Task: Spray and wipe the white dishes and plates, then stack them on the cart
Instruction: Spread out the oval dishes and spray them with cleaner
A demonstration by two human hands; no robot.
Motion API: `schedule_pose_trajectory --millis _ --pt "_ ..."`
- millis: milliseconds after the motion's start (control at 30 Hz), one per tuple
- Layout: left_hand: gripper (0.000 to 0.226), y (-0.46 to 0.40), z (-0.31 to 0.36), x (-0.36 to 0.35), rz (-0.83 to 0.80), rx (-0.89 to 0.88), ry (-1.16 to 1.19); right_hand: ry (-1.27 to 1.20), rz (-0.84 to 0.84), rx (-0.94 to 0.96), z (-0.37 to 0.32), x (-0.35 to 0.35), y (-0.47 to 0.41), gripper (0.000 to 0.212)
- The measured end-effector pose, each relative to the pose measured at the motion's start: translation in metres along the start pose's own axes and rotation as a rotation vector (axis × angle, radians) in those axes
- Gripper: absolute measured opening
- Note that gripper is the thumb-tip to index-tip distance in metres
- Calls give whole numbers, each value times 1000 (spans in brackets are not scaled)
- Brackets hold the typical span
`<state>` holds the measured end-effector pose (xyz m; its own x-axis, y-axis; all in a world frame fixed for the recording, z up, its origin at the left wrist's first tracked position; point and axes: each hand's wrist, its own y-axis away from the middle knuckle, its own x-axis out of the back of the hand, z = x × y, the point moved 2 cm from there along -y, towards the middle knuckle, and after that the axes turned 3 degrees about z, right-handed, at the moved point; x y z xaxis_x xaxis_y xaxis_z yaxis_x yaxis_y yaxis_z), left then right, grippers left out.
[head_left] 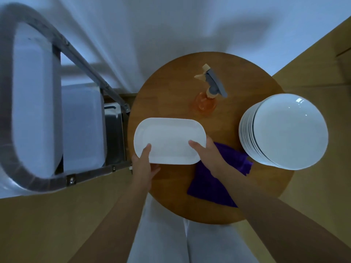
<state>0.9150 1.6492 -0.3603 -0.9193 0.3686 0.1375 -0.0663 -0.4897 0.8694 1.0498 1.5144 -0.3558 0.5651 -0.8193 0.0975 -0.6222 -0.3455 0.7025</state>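
Observation:
A white oblong dish [169, 138] is held over the left side of the round wooden table [171, 88]. My left hand [143, 164] grips its near left edge, thumb on top. My right hand [206, 150] grips its near right corner, thumb on the dish. A purple cloth [214, 186] lies on the table under my right wrist. An orange spray bottle [207, 99] with a grey trigger head stands behind the dish. A tall stack of round white plates [284, 131] stands at the table's right. The metal cart [57, 114] is to the left.
The cart holds pale plastic tubs [81, 128] and a steel tray [114, 133], framed by a curved metal handle [22, 168]. A white wall rises behind the table. Wooden floor shows on both sides, and my light trousers [171, 240] show below.

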Motion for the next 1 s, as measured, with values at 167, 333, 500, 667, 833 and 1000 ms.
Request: schedule_pose_trajectory --millis 167,333,500,667,833,1000 --pt "61 -4 1 0 -3 -55 -27 6 58 -33 3 -4 -2 53" --pt "51 2 -8 -2 34 -16 79 -47 188 -38 10 9 12 41" --pt "25 37 -59 -27 8 -71 -259 170 798 -152 75 65 60 38" --pt "43 55 -97 -62 -221 -276 -761 310 729 -406 113 90 66 74" --pt "43 52 -111 -73 -150 -316 -1055 240 568 -394 125 86 59 68" --pt "30 51 -119 -75 -127 -437 -1186 185 380 -322 125 94 52 20"
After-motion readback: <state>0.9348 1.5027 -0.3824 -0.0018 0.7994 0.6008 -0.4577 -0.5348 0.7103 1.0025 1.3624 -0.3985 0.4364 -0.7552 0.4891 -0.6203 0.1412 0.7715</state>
